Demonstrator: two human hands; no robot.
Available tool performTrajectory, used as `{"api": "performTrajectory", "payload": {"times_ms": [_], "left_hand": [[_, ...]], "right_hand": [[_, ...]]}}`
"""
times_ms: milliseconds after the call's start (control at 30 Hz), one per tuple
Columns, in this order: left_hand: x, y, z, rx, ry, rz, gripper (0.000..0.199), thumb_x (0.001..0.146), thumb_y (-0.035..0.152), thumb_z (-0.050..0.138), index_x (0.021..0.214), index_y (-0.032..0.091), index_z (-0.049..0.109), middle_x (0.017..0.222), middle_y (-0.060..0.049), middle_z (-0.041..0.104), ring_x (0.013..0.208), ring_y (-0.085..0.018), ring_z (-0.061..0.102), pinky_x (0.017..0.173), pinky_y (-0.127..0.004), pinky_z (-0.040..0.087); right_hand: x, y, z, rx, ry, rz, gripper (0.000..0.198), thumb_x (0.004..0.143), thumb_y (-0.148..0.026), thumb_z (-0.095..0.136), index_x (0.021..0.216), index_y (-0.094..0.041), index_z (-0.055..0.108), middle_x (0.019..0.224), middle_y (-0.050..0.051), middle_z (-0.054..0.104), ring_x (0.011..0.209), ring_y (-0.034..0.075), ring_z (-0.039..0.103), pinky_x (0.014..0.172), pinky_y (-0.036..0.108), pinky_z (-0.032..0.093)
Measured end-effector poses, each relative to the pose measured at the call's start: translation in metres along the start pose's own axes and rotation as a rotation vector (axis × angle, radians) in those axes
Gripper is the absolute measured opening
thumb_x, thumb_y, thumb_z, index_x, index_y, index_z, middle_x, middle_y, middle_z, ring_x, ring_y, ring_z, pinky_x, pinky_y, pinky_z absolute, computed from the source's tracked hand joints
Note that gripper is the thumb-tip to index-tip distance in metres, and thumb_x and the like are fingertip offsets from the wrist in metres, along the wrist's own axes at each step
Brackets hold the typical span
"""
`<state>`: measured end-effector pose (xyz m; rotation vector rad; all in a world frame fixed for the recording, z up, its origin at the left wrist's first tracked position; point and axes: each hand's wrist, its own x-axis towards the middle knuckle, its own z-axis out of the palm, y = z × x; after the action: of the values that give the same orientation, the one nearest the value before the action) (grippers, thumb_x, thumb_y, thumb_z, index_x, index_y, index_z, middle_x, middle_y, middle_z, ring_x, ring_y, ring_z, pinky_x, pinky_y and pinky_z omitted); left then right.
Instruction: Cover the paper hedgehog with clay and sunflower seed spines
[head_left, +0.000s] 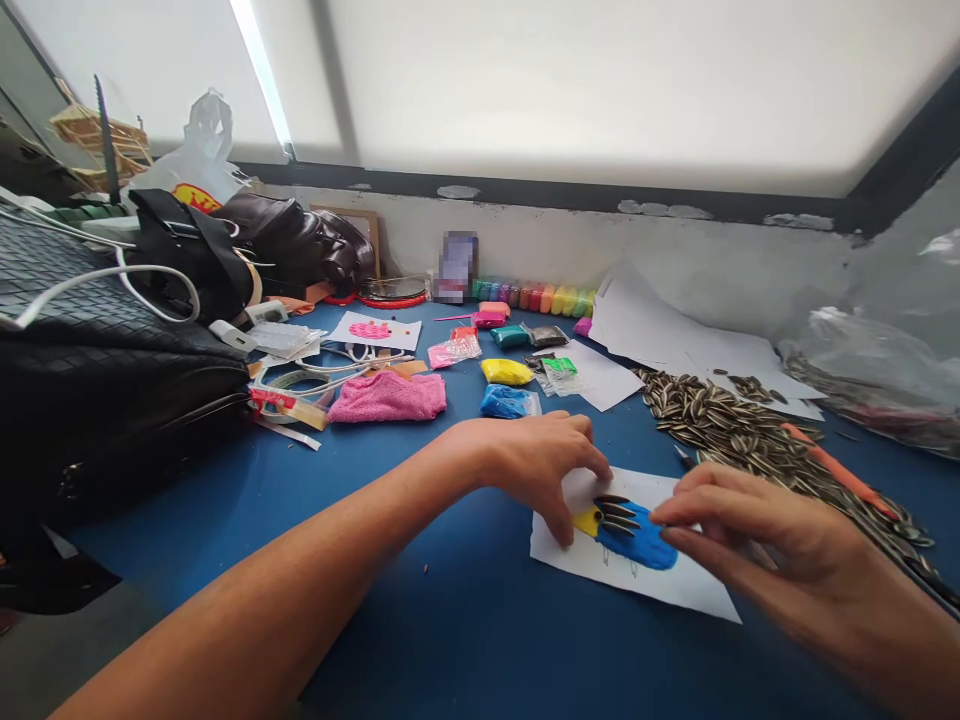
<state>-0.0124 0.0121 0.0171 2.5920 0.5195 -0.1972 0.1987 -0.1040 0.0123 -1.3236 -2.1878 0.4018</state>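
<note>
A white paper (705, 595) lies on the blue table, bearing a hedgehog-like figure of blue clay (645, 540) with a yellow clay face (585, 521). Several striped sunflower seeds (619, 517) sit on the blue clay behind the face. My left hand (536, 460) arches over the paper's left side, thumb and fingers apart, fingertips resting on it. Above the blue clay's right end, my right hand (757, 540) is closed in a pinch. A thin dark sliver shows between its thumb and forefinger, apparently a sunflower seed, mostly hidden.
A large pile of sunflower seeds (720, 420) lies to the right, with an orange-handled tool (840, 470) on it. Clay packets (506, 372), a pink cloth (388, 397) and another picture (375, 330) lie farther back. A black bag (135, 400) stands left.
</note>
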Motion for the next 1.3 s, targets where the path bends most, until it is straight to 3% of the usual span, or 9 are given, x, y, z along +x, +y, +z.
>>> {"api": "performTrajectory", "payload": {"times_ms": [133, 300, 467, 600, 800, 1000, 1300], "left_hand": [[0.000, 0.000, 0.000, 0.005, -0.001, 0.002, 0.061, 0.070, 0.043, 0.077, 0.126, 0.025, 0.061, 0.120, -0.007, 0.047, 0.113, -0.024, 0.046, 0.095, -0.033, 0.041], [0.000, 0.001, 0.000, 0.008, 0.000, -0.004, 0.062, 0.069, 0.039, 0.077, 0.127, 0.025, 0.060, 0.121, -0.007, 0.047, 0.115, -0.025, 0.045, 0.097, -0.033, 0.040], [0.000, 0.002, -0.001, 0.027, -0.007, -0.007, 0.061, 0.070, 0.034, 0.076, 0.128, 0.025, 0.060, 0.120, -0.007, 0.047, 0.113, -0.024, 0.046, 0.096, -0.033, 0.040], [-0.001, 0.002, -0.002, 0.025, -0.014, -0.003, 0.060, 0.071, 0.033, 0.075, 0.129, 0.025, 0.059, 0.122, -0.007, 0.046, 0.113, -0.024, 0.045, 0.097, -0.033, 0.040], [0.000, 0.003, -0.002, 0.036, -0.016, -0.003, 0.062, 0.070, 0.032, 0.075, 0.129, 0.024, 0.059, 0.123, -0.007, 0.046, 0.115, -0.024, 0.045, 0.098, -0.032, 0.040], [0.000, 0.003, -0.001, 0.053, -0.019, -0.008, 0.062, 0.071, 0.038, 0.076, 0.129, 0.026, 0.059, 0.122, -0.007, 0.045, 0.113, -0.025, 0.045, 0.098, -0.034, 0.040], [0.000, 0.002, -0.002, 0.043, -0.017, 0.000, 0.061, 0.070, 0.032, 0.074, 0.128, 0.025, 0.059, 0.121, -0.007, 0.045, 0.114, -0.024, 0.045, 0.099, -0.033, 0.040]], "right_hand": [[-0.004, -0.007, 0.010, -0.138, 0.024, -0.176, 0.014, 0.095, -0.026, 0.055, 0.099, -0.029, 0.069, 0.083, 0.000, 0.069, 0.066, 0.012, 0.067, 0.054, 0.018, 0.053], [-0.006, -0.014, 0.017, -0.258, 0.010, -0.235, 0.027, 0.098, -0.019, 0.042, 0.113, -0.023, 0.064, 0.087, 0.003, 0.067, 0.064, 0.010, 0.066, 0.054, 0.016, 0.052], [-0.009, -0.007, 0.024, -0.319, 0.065, -0.245, 0.015, 0.096, -0.018, 0.047, 0.096, -0.023, 0.061, 0.078, 0.001, 0.066, 0.061, 0.012, 0.065, 0.053, 0.019, 0.050], [-0.008, -0.007, 0.027, -0.365, 0.082, -0.272, 0.019, 0.097, -0.020, 0.045, 0.089, -0.023, 0.062, 0.074, 0.001, 0.065, 0.057, 0.013, 0.063, 0.050, 0.022, 0.047], [-0.007, -0.012, 0.033, -0.402, 0.132, -0.306, 0.021, 0.097, -0.017, 0.044, 0.087, -0.022, 0.061, 0.076, 0.002, 0.065, 0.059, 0.013, 0.064, 0.052, 0.022, 0.048], [-0.010, -0.009, 0.035, -0.427, 0.135, -0.325, 0.023, 0.095, -0.012, 0.043, 0.103, -0.021, 0.062, 0.083, 0.003, 0.067, 0.065, 0.012, 0.067, 0.055, 0.021, 0.049], [-0.010, -0.009, 0.037, -0.454, 0.145, -0.315, 0.022, 0.097, -0.017, 0.043, 0.092, -0.021, 0.064, 0.067, 0.000, 0.058, 0.052, 0.012, 0.059, 0.048, 0.022, 0.043]]}}
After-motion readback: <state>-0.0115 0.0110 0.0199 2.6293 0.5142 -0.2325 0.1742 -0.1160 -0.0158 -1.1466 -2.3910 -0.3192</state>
